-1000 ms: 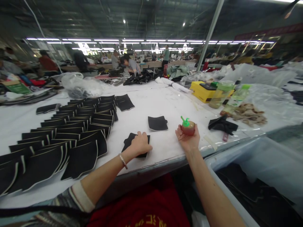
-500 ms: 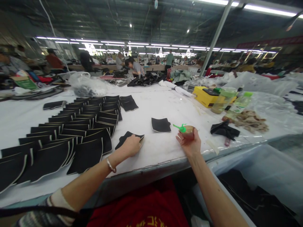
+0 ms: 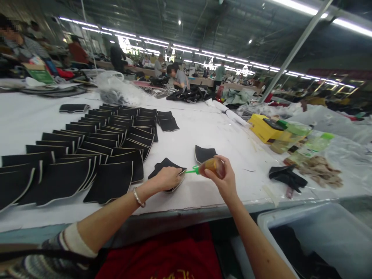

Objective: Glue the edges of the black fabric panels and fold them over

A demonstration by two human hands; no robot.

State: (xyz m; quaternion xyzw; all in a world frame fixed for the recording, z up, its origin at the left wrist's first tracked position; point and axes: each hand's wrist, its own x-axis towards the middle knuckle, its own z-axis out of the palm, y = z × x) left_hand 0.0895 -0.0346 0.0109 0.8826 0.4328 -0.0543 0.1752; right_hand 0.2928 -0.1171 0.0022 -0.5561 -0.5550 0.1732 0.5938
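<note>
My left hand grips the right part of a black panel with a pale edge, low over the white table. In my right hand is a squeeze bottle of amber liquid, tipped on its side. Its thin green nozzle points left and meets the panel's edge by my left fingertips; whether liquid comes out cannot be seen. Just behind the bottle lies another black panel, partly covered by it. Overlapping rows of similar black panels spread to the left of my left hand.
On the right stand a yellow box, a jar and a bottle with a green cap. Nearer lie a black cloth and a beige rag. A pale bin holds dark pieces below the table edge. People work farther back.
My right hand has swung left and turned the squeeze bottle, bringing its nozzle to the panel under my left hand. My left hand stays on that panel. The view has tilted and shifted.
</note>
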